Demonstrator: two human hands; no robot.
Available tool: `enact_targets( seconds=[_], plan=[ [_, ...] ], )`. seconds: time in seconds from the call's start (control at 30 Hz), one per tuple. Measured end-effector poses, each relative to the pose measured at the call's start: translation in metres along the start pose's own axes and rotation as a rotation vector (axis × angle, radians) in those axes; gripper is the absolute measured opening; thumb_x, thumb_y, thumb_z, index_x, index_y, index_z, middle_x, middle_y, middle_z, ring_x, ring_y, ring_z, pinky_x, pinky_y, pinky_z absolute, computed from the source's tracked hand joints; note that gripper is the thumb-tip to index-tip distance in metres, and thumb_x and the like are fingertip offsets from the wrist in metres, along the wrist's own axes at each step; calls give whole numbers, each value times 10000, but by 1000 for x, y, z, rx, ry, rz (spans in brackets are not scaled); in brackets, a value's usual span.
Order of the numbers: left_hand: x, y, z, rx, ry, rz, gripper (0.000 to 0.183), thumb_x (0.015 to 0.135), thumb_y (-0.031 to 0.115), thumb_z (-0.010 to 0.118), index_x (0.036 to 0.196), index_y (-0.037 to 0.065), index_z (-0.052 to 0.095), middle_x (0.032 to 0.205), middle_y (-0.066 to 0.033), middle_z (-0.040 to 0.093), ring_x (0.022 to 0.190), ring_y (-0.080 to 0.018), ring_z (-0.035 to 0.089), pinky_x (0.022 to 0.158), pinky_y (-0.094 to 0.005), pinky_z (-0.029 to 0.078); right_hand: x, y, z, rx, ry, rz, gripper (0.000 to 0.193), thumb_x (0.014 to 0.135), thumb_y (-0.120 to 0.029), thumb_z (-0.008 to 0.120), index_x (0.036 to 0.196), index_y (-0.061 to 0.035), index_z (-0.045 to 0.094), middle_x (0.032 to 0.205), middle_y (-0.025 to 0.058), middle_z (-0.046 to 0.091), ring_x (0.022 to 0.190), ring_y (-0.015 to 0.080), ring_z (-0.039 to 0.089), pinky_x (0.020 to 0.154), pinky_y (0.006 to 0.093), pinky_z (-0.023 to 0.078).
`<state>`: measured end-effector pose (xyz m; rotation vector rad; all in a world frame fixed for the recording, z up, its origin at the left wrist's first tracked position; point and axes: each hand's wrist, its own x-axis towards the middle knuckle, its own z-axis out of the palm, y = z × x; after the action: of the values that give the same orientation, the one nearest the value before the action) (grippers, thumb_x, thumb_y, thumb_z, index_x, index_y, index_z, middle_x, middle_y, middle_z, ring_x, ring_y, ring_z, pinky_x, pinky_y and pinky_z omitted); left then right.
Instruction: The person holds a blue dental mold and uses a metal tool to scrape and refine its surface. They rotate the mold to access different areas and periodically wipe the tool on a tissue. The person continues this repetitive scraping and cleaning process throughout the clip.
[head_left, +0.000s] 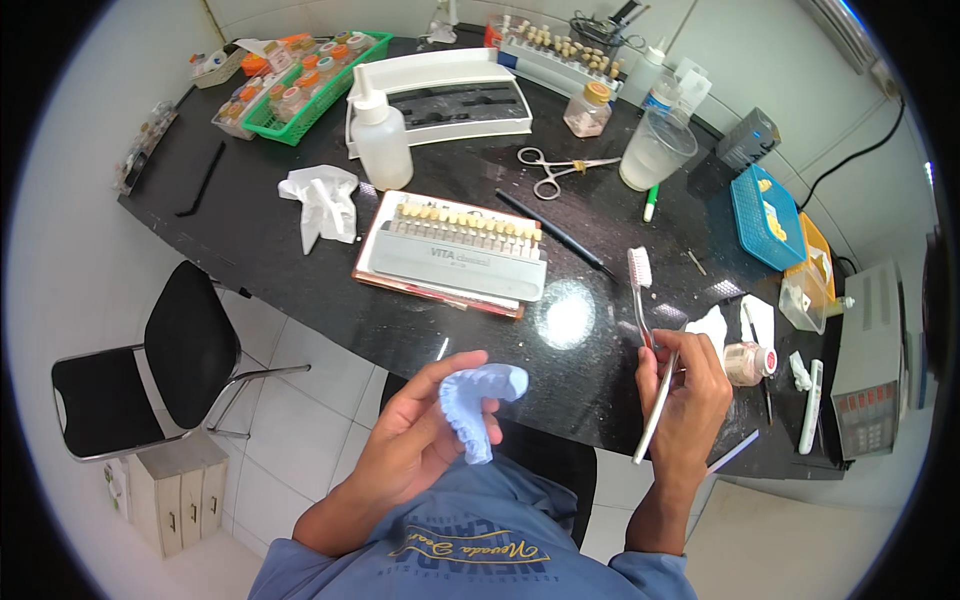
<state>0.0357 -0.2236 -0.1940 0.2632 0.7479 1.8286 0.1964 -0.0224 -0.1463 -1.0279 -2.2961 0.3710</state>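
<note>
A light-blue dental cast (470, 410), arch-shaped with tooth forms along its edge, rests in my left hand (405, 430), with fingers and thumb around it, in front of the table edge. My right hand (690, 400) is closed on a slim pale rod-like tool (656, 415), which slants down toward me; its upper end is hidden by the fingers. A clear toothbrush (640, 285) with pale bristles runs up against the right fingertips; I cannot tell whether they hold it too. Beside that hand are a small jar of pinkish powder (745, 364) and crumpled white tissue (709, 328).
On the black table (450, 335) lie a tooth shade guide (460, 255), a dark pen-like tool (560, 235) and scissor-like forceps (560, 168). Behind stand a squeeze bottle (382, 145), a plastic cup (657, 150) and a green basket (290, 125) of jars. A black chair (190, 320) is at left.
</note>
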Motion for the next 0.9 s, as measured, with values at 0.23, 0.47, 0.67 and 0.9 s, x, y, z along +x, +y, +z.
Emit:
enact_targets(
  seconds=[0.23,0.47,0.67,0.9],
  plan=[
    [5,5,5,-144,-88,-79,520,1056,171,507,1534,40,351,1156,-170,619,955,-248,674,793,-327,564,-2,8,6,-88,-83,26,196,791,-54,770,972,-27,701,796,113,614,641,260,609,594,381,475],
    [7,6,15,202,-38,8,482,1078,200,477,1522,38,378,1211,-169,614,983,-232,682,861,-344,563,-8,6,-5,155,66,-68,248,892,-137,745,1091,7,713,958,147,699,749,201,695,595,310,518],
    [11,8,12,223,-135,-105,464,1095,218,440,1524,46,391,1221,-165,607,1003,-195,664,934,-342,540,-12,-30,1,604,-157,-258,365,835,-134,809,1156,5,705,1146,226,716,844,214,750,682,312,601],
    [21,8,11,550,-102,77,481,1087,231,470,1510,8,416,1350,-204,583,1200,-239,608,1059,-353,463,-12,-32,11,559,-211,-347,377,699,-69,883,1042,-28,731,986,148,760,805,254,750,667,308,592]
  ],
)
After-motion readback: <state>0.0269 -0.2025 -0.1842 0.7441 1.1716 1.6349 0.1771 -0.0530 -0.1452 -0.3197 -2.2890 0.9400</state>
